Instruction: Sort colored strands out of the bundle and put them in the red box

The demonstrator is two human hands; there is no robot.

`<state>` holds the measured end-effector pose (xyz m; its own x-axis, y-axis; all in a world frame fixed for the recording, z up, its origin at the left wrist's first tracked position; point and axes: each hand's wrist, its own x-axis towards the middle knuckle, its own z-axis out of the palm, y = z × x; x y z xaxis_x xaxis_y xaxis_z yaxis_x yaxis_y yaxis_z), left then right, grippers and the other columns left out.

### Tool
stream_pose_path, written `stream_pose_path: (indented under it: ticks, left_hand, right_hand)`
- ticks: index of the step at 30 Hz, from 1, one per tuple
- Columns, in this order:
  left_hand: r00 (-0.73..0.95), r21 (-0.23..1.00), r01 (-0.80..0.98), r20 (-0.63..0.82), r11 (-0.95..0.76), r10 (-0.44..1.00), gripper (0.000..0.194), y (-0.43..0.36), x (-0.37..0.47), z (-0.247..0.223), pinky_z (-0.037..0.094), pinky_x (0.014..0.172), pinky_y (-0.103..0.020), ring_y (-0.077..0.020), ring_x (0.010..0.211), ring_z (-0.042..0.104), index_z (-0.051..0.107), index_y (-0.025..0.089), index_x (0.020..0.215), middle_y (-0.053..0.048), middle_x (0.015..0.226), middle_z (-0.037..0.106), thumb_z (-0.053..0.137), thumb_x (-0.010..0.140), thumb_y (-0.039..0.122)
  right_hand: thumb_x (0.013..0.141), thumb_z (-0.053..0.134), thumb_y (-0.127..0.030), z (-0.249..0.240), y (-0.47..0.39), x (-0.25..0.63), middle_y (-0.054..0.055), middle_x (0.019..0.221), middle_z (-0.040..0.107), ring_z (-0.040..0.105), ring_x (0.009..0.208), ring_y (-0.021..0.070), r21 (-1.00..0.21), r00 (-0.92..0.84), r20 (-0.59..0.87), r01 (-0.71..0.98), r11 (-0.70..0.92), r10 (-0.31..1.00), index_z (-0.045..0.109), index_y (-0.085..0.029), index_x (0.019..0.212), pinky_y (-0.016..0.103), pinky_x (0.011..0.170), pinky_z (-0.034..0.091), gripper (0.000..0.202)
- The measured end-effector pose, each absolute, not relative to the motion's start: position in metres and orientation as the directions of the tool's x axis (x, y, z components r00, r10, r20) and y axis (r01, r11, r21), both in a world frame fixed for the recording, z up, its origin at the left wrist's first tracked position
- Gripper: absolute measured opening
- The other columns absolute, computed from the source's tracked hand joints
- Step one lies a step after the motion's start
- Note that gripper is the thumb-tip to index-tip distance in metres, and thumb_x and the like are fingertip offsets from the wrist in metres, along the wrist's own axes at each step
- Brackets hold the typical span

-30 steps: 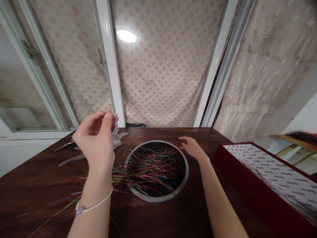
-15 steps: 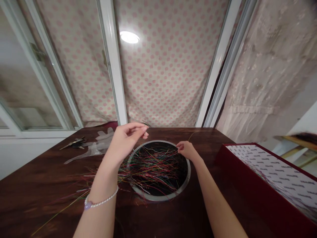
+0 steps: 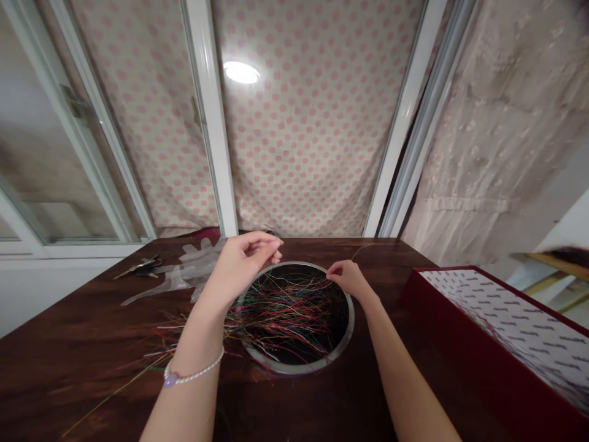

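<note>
A round black tray point(image 3: 343, 350) with a silvery rim stands on the dark wooden table, heaped with thin multicoloured wires point(image 3: 285, 313) that spill over its left side. My left hand point(image 3: 253, 261) hovers above the tray's upper left edge, thumb and forefinger pinched; whatever lies between them is too small to make out. Over the tray's upper right rim, my right hand point(image 3: 346, 276) pinches a thin wire, with a pale strand reaching left from the fingertips and a yellowish length curving up behind the hand.
Keys point(image 3: 145, 266) and crumpled clear plastic gloves point(image 3: 184, 273) lie at the back left. On the right is an open dark red box point(image 3: 451, 331) with white patterned lining and more wires inside. Windows with a dotted curtain point(image 3: 313, 123) rise behind the table.
My left hand has moved slightly right and down. My right hand has shifted a little left, its fingertips still pinched.
</note>
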<state>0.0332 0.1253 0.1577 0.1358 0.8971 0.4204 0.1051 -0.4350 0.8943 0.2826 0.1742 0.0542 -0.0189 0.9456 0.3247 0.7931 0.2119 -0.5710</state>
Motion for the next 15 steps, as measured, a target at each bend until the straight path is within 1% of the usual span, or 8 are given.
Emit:
stream_pose_path:
  ticks: [2,4,7,9,11,12,15]
  left_hand:
    - [0.144,0.896,0.094,0.420,-0.435,0.896,0.012,0.125,0.034,0.156,0.052,0.064,-0.022,-0.0115,0.062,0.062,0.067,0.014,0.074,-0.002,0.065,0.067,0.068,0.073,0.026]
    - [0.167,0.893,0.086,0.424,-0.441,0.890,0.012,0.125,0.036,0.155,0.051,0.065,-0.022,-0.0110,0.062,0.062,0.067,0.014,0.075,-0.002,0.065,0.067,0.067,0.074,0.026]
    - [0.215,0.891,0.087,0.419,-0.445,0.882,0.013,0.120,0.041,0.156,0.048,0.062,-0.020,-0.0097,0.059,0.059,0.067,0.013,0.077,0.000,0.062,0.065,0.064,0.077,0.026]
    - [0.253,0.886,0.103,0.416,-0.452,0.874,0.012,0.114,0.047,0.158,0.047,0.061,-0.020,-0.0089,0.058,0.058,0.068,0.013,0.079,0.000,0.061,0.064,0.062,0.079,0.024]
    - [0.303,0.878,0.120,0.412,-0.463,0.859,0.013,0.106,0.053,0.160,0.046,0.061,-0.019,-0.0086,0.060,0.058,0.069,0.013,0.083,0.000,0.063,0.065,0.060,0.080,0.023]
    - [0.328,0.875,0.123,0.410,-0.468,0.851,0.014,0.102,0.056,0.162,0.046,0.061,-0.019,-0.0087,0.060,0.058,0.069,0.013,0.085,0.000,0.064,0.065,0.059,0.081,0.022]
    - [0.386,0.866,0.118,0.411,-0.486,0.826,0.015,0.090,0.064,0.165,0.044,0.058,-0.019,-0.0094,0.060,0.057,0.069,0.014,0.087,0.000,0.063,0.064,0.058,0.081,0.021]
  right_hand:
    - [0.082,0.061,-0.020,0.075,0.163,0.281,0.001,0.076,0.062,0.058,0.070,0.0110,-0.558,0.016,0.456,0.784,0.272,0.890,0.063,-0.012,0.075,0.029,0.070,0.049,0.010]
    - [0.079,0.061,-0.014,0.101,0.145,0.277,0.002,0.079,0.062,0.057,0.072,0.0124,-0.533,0.045,0.587,0.773,0.344,0.808,0.065,-0.015,0.072,0.028,0.072,0.047,0.008]
    - [0.082,0.058,-0.018,0.135,0.110,0.267,0.002,0.085,0.063,0.058,0.077,0.0130,-0.492,0.053,0.720,0.742,0.455,0.692,0.065,-0.018,0.079,0.026,0.069,0.047,0.008]
    - [0.083,0.058,-0.018,0.151,0.086,0.258,0.002,0.085,0.063,0.060,0.080,0.0130,-0.429,0.031,0.820,0.694,0.578,0.572,0.065,-0.019,0.081,0.025,0.069,0.048,0.008]
    - [0.083,0.058,-0.013,0.161,0.068,0.248,0.001,0.085,0.064,0.061,0.082,0.0123,-0.364,-0.018,0.872,0.643,0.674,0.489,0.066,-0.019,0.080,0.025,0.073,0.049,0.011]
    - [0.083,0.057,-0.011,0.163,0.062,0.244,0.002,0.087,0.065,0.061,0.084,0.0122,-0.347,-0.044,0.880,0.622,0.702,0.473,0.067,-0.019,0.080,0.025,0.075,0.049,0.014]
    - [0.084,0.055,-0.006,0.165,0.054,0.237,0.002,0.099,0.064,0.061,0.091,0.0123,-0.342,-0.114,0.862,0.588,0.733,0.493,0.068,-0.020,0.081,0.025,0.077,0.050,0.019]
